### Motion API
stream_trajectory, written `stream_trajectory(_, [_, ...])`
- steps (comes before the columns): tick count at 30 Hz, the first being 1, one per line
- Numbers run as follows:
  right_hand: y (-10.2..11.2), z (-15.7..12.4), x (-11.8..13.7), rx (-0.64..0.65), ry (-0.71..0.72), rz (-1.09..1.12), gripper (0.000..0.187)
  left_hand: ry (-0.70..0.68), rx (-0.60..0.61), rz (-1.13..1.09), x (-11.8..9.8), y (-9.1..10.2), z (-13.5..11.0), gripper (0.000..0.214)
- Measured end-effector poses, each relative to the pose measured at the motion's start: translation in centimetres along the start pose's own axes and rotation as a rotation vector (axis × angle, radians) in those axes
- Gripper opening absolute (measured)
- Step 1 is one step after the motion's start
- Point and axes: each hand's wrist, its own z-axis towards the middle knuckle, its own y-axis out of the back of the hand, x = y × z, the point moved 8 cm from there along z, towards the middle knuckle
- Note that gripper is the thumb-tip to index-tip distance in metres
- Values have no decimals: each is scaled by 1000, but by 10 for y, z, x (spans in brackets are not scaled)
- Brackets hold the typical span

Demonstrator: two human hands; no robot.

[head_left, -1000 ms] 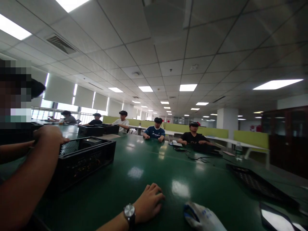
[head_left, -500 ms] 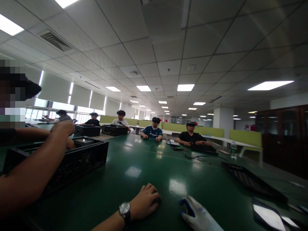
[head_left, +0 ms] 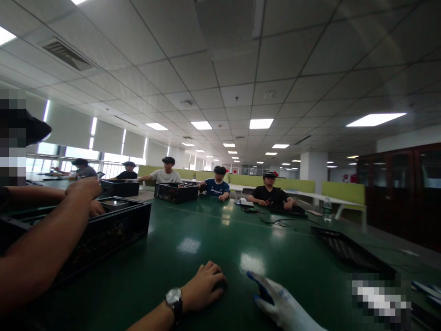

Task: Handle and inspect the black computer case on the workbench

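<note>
My left hand (head_left: 203,286), bare with a silver-faced watch (head_left: 174,298) on the wrist, rests palm down on the green table (head_left: 165,262). Its fingers are loosely bent, and a dark patch by the fingertips could be shadow. To the right is my right hand (head_left: 274,299) in a white work glove with blue fingertips. The thumb and fingers are parted with nothing visible between them. No tool or part shows in either hand. A long black computer case (head_left: 113,234) stands left of my left hand, with a co-worker's arms (head_left: 62,230) reaching over and into it.
A black perforated panel (head_left: 351,250) lies to the right, near another blue-and-white glove (head_left: 427,292). Loose black cables (head_left: 275,220) and a water bottle (head_left: 327,209) are farther back. Across the table, co-workers sit by another black case (head_left: 176,192).
The far black case has shifted right along the table, with a person in white beside it. My view has turned slightly right. My gloved index finger is stretched out more; my left hand stays put.
</note>
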Motion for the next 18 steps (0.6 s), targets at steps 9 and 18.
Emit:
stream_trajectory(9, [-3,4,-8,-35,10,3,58,3,18,-37,-4,4,-2,29])
stream_trajectory(18, [-1,0,-4,-45,48,-62,62,20,28,-46,1,7,-3,30])
